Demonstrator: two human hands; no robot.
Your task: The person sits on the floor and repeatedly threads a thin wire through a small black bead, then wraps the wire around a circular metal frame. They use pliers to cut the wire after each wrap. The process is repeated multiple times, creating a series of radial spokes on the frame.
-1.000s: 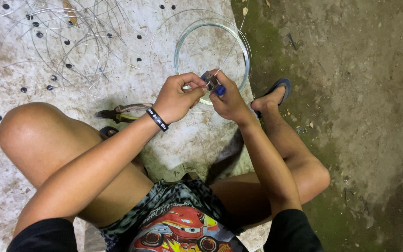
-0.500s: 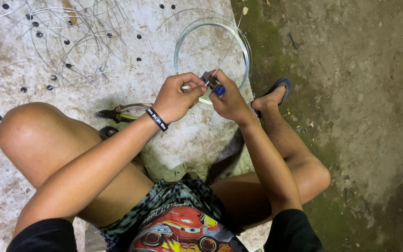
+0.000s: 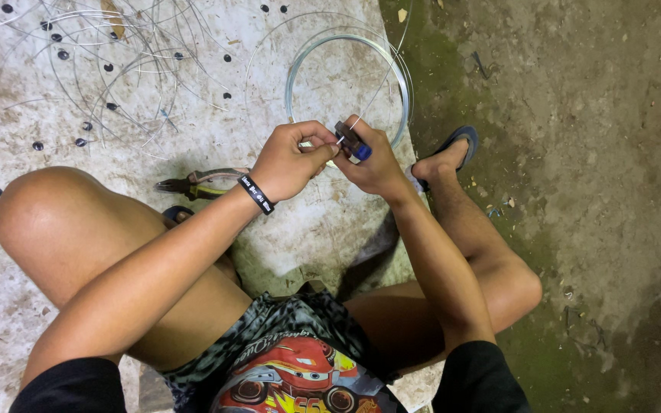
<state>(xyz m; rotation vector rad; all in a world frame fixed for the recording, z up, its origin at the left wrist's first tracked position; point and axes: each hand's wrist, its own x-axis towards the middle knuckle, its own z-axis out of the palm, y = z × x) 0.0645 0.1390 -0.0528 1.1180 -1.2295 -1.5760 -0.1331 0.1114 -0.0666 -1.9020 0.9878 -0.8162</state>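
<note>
Left hand (image 3: pixel 294 162): curled closed, pinching a thin wire (image 3: pixel 348 131) near its end.
Right hand (image 3: pixel 375 162): closed round a small dark tool with a blue tip (image 3: pixel 353 141), touching the wire.
Wire's place: between both hands, above the concrete floor (image 3: pixel 330 222), running up toward the coil (image 3: pixel 346 84).
Risk: springy wire likely to whip free under a loose pinch; sharp end close to fingertips.
Materials: wire thin, pale, glossy; coil round; floor rough, mossy at right.
Nearby: pliers (image 3: pixel 200 183) lying flat; loose wire tangle (image 3: pixel 109 53) with dark beads.
</note>
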